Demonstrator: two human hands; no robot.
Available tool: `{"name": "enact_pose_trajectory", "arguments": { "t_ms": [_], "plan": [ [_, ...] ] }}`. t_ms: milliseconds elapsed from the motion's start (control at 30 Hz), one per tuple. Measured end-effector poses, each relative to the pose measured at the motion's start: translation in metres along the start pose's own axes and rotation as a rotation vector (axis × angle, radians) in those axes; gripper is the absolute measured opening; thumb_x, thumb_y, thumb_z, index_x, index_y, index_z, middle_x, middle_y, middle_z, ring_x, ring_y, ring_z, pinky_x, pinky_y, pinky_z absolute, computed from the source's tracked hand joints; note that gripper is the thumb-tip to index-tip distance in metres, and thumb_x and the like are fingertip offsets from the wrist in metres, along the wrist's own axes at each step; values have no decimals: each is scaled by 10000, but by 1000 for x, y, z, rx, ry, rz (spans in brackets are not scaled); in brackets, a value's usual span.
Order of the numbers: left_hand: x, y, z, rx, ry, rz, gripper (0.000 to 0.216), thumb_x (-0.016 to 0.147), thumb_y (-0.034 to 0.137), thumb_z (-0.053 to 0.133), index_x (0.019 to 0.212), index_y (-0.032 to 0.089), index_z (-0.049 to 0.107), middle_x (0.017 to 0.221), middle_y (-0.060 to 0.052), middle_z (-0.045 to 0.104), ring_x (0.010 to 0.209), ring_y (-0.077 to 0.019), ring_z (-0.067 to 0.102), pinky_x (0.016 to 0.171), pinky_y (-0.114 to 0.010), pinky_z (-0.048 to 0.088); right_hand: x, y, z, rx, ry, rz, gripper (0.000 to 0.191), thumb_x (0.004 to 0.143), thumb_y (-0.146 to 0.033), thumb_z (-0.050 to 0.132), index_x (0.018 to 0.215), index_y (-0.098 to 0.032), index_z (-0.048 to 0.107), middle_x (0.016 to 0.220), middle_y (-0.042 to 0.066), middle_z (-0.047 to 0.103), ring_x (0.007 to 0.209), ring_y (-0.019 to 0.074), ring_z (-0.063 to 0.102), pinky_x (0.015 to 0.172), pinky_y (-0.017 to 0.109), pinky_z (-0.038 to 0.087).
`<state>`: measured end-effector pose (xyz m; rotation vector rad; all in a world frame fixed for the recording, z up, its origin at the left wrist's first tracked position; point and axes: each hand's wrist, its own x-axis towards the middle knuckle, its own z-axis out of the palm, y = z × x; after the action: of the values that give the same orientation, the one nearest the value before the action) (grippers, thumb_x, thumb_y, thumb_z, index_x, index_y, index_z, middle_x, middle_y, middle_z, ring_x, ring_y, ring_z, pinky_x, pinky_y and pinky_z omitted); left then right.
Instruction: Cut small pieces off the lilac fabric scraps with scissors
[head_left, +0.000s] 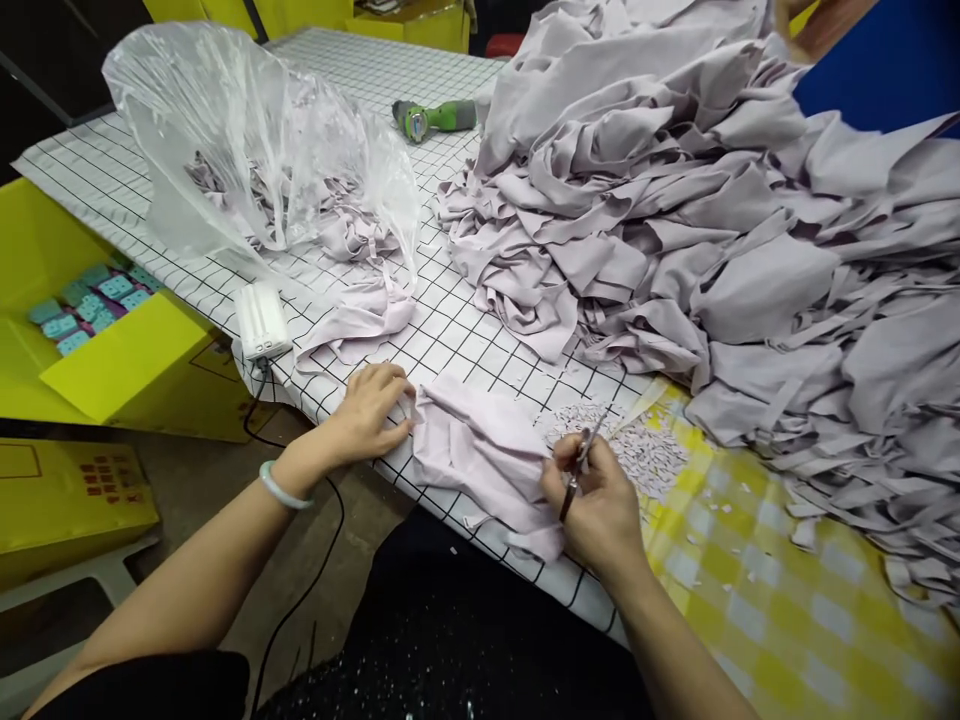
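Observation:
A pale lilac piece of fabric [480, 450] lies loosely folded on the table in front of me. My left hand [371, 410] is at its left end, fingers curved and apart, with nothing visibly held. At the right end, my right hand [604, 505] is closed around a small pair of scissors [579, 470], blades pointing up and away. The fingertips of this hand are close to the fabric's edge; whether they also pinch it I cannot tell. Just beyond the scissors is a scatter of tiny fabric snippets [652, 455].
A large heap of lilac fabric pieces [660, 220] covers the right side. A clear plastic bag [262, 150] with similar pieces stands at the left, near a white corded device [261, 318]. A green-and-grey tool [435, 118] lies behind. Yellow boxes [135, 370] stand left of the table.

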<state>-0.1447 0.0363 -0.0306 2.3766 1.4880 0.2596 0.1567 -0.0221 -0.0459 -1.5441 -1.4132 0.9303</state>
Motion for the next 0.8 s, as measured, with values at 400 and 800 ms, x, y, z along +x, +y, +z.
{"name": "enact_pose_trajectory", "arguments": {
  "t_ms": [400, 800],
  "plan": [
    [-8, -11, -33, -150, -100, 0, 103, 974, 291, 490, 950, 196, 522, 975, -78, 571, 910, -239, 520, 863, -410, 436, 9, -20, 24, -143, -134, -170, 139, 841, -287, 621, 914, -249, 509, 994, 60, 655, 886, 229, 590, 799, 384, 492],
    [-25, 64, -94, -997, 45, -45, 166, 952, 303, 603, 826, 208, 551, 817, -47, 611, 712, -180, 586, 605, -318, 501, 3, -47, 38, 245, -330, -97, 329, 796, -303, 743, 1074, -270, 571, 1127, 52, 637, 963, 213, 608, 840, 366, 505]
  ]
}}
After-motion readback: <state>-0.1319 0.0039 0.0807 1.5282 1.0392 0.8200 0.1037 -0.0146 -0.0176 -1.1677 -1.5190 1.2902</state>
